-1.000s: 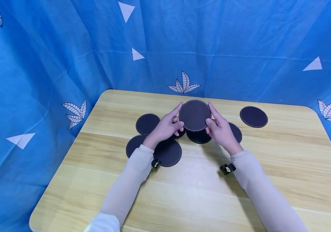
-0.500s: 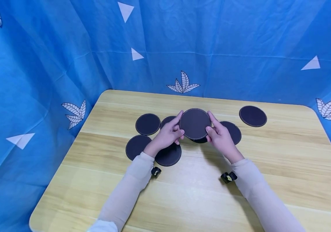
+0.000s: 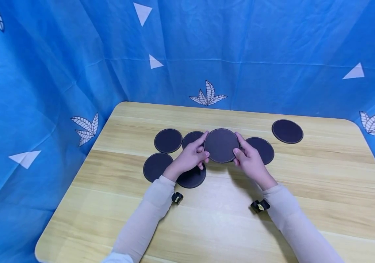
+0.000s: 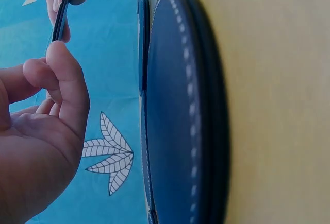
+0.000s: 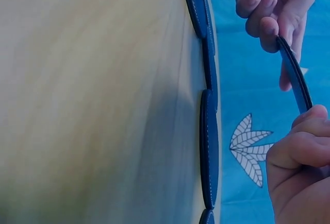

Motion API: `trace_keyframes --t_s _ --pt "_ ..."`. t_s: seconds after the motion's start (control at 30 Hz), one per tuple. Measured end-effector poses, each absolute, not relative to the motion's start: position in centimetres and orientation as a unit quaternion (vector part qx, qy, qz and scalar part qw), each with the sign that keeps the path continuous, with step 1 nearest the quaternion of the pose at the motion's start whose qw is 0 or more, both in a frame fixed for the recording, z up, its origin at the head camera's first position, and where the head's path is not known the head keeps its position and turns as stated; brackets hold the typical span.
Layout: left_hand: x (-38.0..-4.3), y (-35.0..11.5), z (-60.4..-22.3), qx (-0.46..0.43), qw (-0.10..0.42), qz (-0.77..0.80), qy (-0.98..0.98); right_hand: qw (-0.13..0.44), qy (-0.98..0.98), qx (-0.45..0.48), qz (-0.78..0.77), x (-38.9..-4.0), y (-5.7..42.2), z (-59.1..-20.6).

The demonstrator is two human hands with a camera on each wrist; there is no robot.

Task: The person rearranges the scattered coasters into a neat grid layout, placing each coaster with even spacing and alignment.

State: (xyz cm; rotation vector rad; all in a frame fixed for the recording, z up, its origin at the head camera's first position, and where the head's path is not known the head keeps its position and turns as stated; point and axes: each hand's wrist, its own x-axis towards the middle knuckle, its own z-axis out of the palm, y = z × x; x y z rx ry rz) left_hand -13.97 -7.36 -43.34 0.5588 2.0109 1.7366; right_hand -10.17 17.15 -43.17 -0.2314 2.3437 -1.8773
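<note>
A dark round coaster (image 3: 221, 145) with pale edge stitching is held above the table by both hands, its flat face toward the head camera. My left hand (image 3: 188, 157) pinches its left edge between thumb and fingers. My right hand (image 3: 251, 160) pinches the right edge the same way. Edge-on, the held coaster (image 5: 295, 74) shows in the right wrist view, apart from the coasters lying below. Beneath my left hand lies a coaster (image 3: 192, 179), partly covered by it. Another coaster (image 3: 262, 150) lies just behind my right hand. The held coaster hides what is directly beneath it.
More matching coasters lie flat on the wooden table: one at the back left (image 3: 168, 140), one at the left (image 3: 156, 166), one behind my left hand (image 3: 191, 138), and one at the far right (image 3: 287, 131). A blue patterned curtain (image 3: 187, 47) hangs behind the table.
Both hands have brought the held coaster down and toward me. It now covers the table coaster that showed below it before, while the coaster behind my left hand has come into view.
</note>
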Motion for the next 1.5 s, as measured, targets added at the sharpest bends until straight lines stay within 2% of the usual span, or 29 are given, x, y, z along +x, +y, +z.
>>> trace_keyframes --t_s 0.37,0.9,1.1,1.5 --pt "-12.6 -6.6 -43.5 0.186 0.224 0.596 0.748 0.062 0.786 -0.057 -0.612 -8.8 17.3 -44.2" --pt "-9.2 -5.3 -43.2 0.102 0.261 0.55 0.786 0.124 0.776 0.01 -0.618 -5.6 17.0 -44.4" --pt "-8.1 -5.0 -43.6 0.086 0.27 0.533 0.797 0.137 0.767 0.034 -0.626 -4.3 16.7 -44.6" --pt "-7.0 -4.9 -43.8 0.073 0.321 0.494 0.805 0.178 0.767 0.052 -0.614 -2.7 16.3 -45.2"
